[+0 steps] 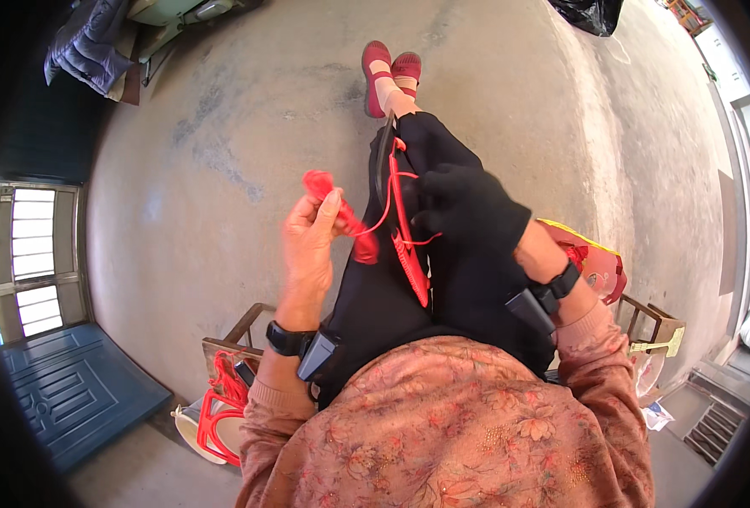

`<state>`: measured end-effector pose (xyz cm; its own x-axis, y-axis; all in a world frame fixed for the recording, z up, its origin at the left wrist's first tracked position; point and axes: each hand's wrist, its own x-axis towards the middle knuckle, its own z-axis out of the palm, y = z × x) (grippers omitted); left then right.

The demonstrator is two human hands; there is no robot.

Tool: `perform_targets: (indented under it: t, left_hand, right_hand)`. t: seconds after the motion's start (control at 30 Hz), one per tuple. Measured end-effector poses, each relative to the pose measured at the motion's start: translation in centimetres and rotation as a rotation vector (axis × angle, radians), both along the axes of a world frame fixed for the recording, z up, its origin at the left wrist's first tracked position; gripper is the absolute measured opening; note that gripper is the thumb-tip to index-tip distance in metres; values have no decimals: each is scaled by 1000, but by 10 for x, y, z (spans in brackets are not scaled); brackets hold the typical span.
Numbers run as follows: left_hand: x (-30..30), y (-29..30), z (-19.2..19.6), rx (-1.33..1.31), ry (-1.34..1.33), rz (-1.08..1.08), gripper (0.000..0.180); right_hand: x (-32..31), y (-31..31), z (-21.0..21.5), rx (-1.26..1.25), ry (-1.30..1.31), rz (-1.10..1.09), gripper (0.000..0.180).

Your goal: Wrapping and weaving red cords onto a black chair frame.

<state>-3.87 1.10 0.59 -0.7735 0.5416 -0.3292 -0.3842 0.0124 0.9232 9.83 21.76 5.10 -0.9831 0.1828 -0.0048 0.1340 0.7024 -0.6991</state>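
Observation:
My left hand (314, 229), bare, pinches a twisted bundle of red cord (317, 181) between thumb and fingers, its lower end blurred. From it a single strand runs right to a long, narrow piece with a red ribbed edge (410, 269) and a black curved strip (383, 165), seen almost edge-on above my lap. My right hand (470, 207), in a black glove, is close against the right side of this piece with its fingers curled. Red strands reach toward the glove. Black glove against black trousers hides what the fingertips hold.
Left of my seat, more red cord (229, 385) and a red looped piece (209, 427) lie on a wooden stand and pale container. A red bag with yellow trim (591, 258) is on the right, beside a wooden frame (646, 326). A black plastic bag (591, 13) lies far ahead.

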Motion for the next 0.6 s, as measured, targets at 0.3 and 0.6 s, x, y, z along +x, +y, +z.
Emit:
perform_targets:
  t: [0.3,0.6]
  left_hand:
    - [24,8,11,223,-432,-2,21]
    - [54,-6,54,638,-655,-730,48]
  right_hand:
    - [5,-20,-6,-92,179,-120,17]
    - [55,-16,71,-1218,772,940,41]
